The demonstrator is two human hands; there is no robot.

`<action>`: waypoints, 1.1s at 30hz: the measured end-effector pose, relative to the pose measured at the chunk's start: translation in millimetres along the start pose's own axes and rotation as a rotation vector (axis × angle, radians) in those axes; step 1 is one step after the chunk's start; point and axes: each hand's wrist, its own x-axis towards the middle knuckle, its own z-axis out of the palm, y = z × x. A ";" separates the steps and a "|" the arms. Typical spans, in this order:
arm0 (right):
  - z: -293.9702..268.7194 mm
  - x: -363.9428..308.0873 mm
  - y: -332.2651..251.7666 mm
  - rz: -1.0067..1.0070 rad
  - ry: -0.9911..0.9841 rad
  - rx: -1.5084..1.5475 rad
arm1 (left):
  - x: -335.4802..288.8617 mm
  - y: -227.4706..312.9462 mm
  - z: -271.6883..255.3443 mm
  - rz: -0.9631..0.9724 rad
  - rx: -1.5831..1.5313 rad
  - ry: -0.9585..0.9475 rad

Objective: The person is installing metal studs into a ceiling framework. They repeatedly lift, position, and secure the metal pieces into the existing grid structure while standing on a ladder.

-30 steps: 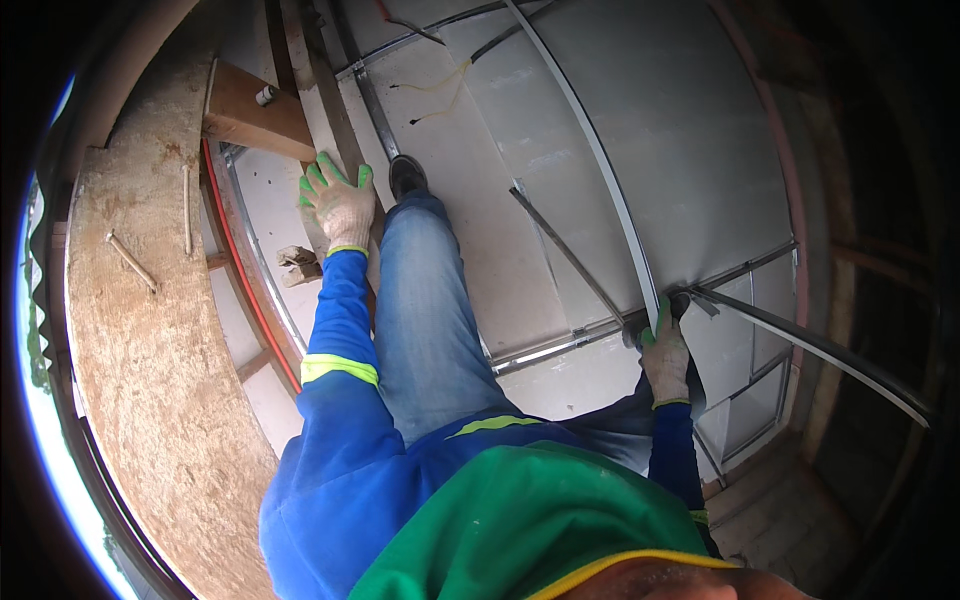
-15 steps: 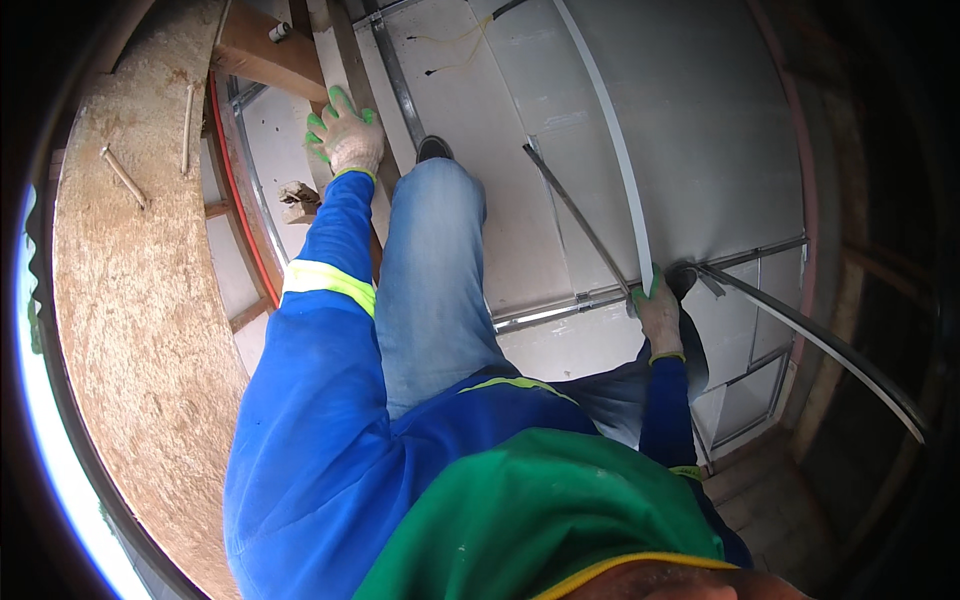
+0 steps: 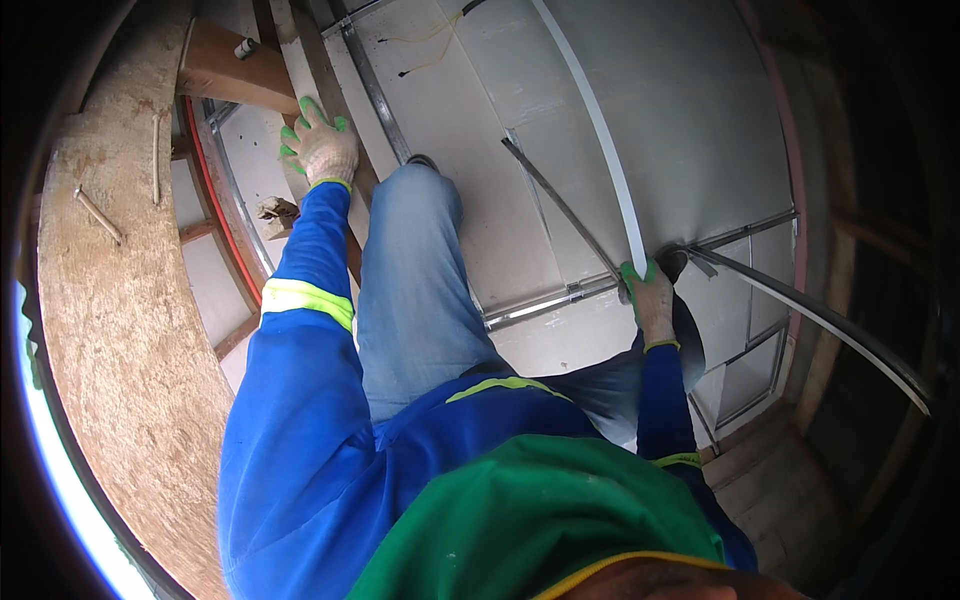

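My left hand [image 3: 328,150], in a pale glove with green fingertips, rests with spread fingers on a wooden beam [image 3: 318,62] at the upper left. My right hand [image 3: 654,302], gloved alike, is closed around the lower end of a long, pale, narrow metal strip [image 3: 598,115]. That strip curves up toward the top edge of the view. A darker thin metal bar [image 3: 560,205] slants down to the same hand; whether the fingers hold it too is hidden.
Large grey-white panels [image 3: 690,130] lie below, crossed by metal channels [image 3: 550,302]. At the left stands a rough board [image 3: 110,330] with two protruding nails. A red cable [image 3: 205,180] runs beside the beam. Another long metal profile [image 3: 820,315] extends to the right. Thin wires [image 3: 425,45] hang at the top.
The view has shifted slightly, moving the beam and my left hand leftward in it. My right hand's fingers now lie across the strip's lower end. The left hand stays on the beam.
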 end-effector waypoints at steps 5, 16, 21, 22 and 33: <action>2.4 1.2 -24.4 0.174 0.017 0.220 | -1.2 -6.2 2.6 -0.001 0.002 -0.002; 48.4 125.8 -4.6 -0.086 0.063 -0.387 | 2.3 -6.1 11.3 0.057 0.001 0.080; 49.0 172.5 -24.5 0.033 -0.221 -0.285 | -1.0 -14.9 8.8 -0.026 0.039 0.026; 49.0 174.1 -21.0 0.055 -0.225 -0.225 | -0.7 -9.9 4.7 -0.025 0.016 0.022; 91.5 75.4 -85.1 0.197 -0.172 0.493 | -0.6 -3.4 -1.6 -0.030 -0.018 -0.003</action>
